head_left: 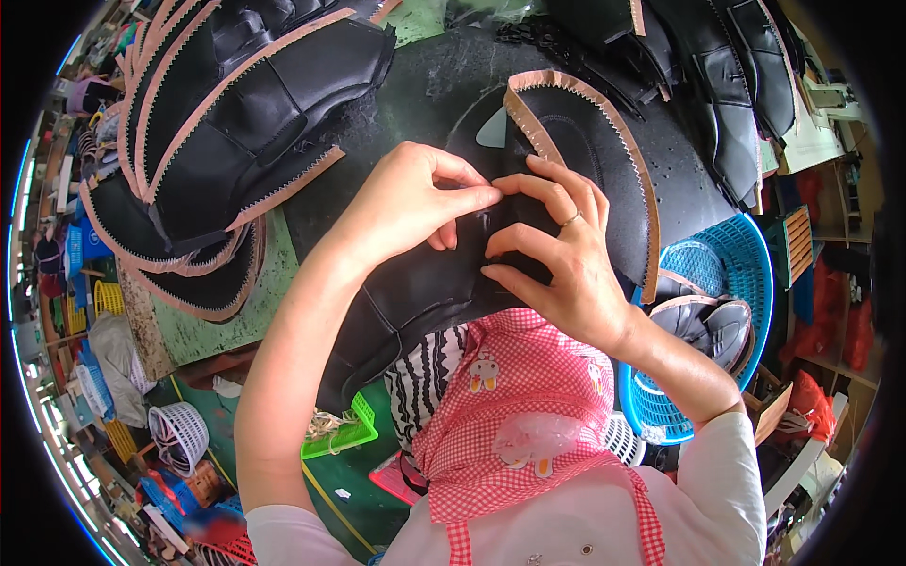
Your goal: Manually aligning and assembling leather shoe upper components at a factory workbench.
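Observation:
A black leather shoe upper (425,292) with a tan, zigzag-stitched edge strip lies across the near side of a dark work surface (425,85), its near part hanging over my lap. My left hand (415,193) is closed, thumb and forefinger pinched at the middle of the upper. Opposite it, my right hand (571,250) wears a ring and has its fingers curled onto the same piece. One right fingertip meets the left pinch, while the right thumb and another finger grip the leather lower down. Anything small between the fingertips is hidden.
Stacked black uppers (274,113) with tan edges lie at the left, more black uppers (731,104) at the far right. A blue plastic basket (763,283) holding black pieces stands by my right arm. Below the table sits a green tray (363,429) with scraps.

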`<action>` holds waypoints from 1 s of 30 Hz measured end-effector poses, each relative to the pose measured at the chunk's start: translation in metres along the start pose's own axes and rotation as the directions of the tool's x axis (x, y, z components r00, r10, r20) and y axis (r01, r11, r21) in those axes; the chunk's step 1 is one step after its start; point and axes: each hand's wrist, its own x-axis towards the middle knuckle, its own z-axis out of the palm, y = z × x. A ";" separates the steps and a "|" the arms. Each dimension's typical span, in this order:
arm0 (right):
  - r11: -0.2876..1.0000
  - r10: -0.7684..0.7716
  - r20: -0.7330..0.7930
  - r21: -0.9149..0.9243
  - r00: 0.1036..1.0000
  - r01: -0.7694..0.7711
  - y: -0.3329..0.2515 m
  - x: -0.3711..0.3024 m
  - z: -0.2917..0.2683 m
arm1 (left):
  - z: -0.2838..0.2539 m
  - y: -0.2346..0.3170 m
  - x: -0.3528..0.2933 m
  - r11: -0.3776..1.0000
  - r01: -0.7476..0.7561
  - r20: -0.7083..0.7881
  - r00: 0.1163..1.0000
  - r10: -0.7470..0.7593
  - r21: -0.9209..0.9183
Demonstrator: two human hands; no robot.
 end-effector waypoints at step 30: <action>0.991 -0.029 -0.270 -0.135 0.963 -0.008 0.008 0.006 0.016 | 0.017 -0.008 0.000 0.999 -0.050 -0.171 0.984 0.045 -0.021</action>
